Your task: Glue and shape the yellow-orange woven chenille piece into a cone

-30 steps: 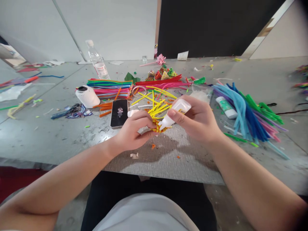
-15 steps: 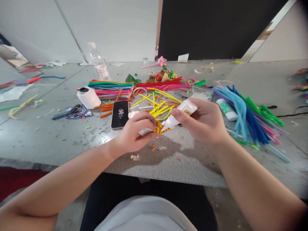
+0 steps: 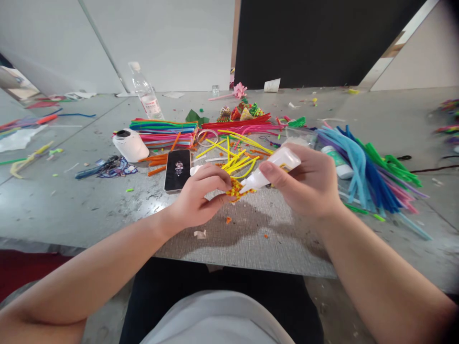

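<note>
My left hand pinches a small orange and yellow woven piece between thumb and fingers, above the front part of the table. Wrapped around a white glue bottle, my right hand tilts it down to the left, its nozzle at the woven piece. Whether the tip touches is too small to tell. Yellow pipe cleaners lie just behind the woven piece. A black-screened phone rests on the table beside my left hand.
On the grey table are a white container, a clear bottle, coloured pipe cleaner bundles, red stems, and small woven pieces. Blue and green pipe cleaners and a green-white tube lie at the right.
The glue bottle in my right hand has shifted slightly right and lies a little flatter. More of the woven piece shows between my hands. My left hand has barely moved.
</note>
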{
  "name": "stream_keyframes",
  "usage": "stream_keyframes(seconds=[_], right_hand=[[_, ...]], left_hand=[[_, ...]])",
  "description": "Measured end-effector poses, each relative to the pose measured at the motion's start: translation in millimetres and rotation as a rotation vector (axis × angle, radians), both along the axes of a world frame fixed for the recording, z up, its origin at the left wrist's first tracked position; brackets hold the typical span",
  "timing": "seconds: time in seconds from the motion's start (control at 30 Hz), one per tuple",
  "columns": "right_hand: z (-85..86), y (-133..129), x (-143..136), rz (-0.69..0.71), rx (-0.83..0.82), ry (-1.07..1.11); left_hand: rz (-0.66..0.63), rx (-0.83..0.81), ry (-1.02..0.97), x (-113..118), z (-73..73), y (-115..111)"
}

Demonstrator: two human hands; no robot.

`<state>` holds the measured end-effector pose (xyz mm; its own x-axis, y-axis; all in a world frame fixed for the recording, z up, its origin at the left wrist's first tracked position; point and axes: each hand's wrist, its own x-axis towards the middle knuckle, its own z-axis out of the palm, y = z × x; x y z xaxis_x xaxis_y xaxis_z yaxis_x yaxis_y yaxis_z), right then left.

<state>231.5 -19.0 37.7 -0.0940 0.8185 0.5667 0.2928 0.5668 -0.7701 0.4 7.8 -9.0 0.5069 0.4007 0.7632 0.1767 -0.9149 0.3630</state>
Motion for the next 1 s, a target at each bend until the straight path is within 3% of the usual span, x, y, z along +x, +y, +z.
stream_keyframes(seconds=[0.6,1.0], right_hand=[[-0.1,-0.4,-3.2,-0.005,0.018,0.095],[-0.9,-2.9,1.9,-0.001,0.075,-0.028]], left_hand=[[-0.038,0.011,-0.026,-1.3,1.6,-0.8],[-0.014,0.011,-0.037,-1.5,1.4,-0.9]])
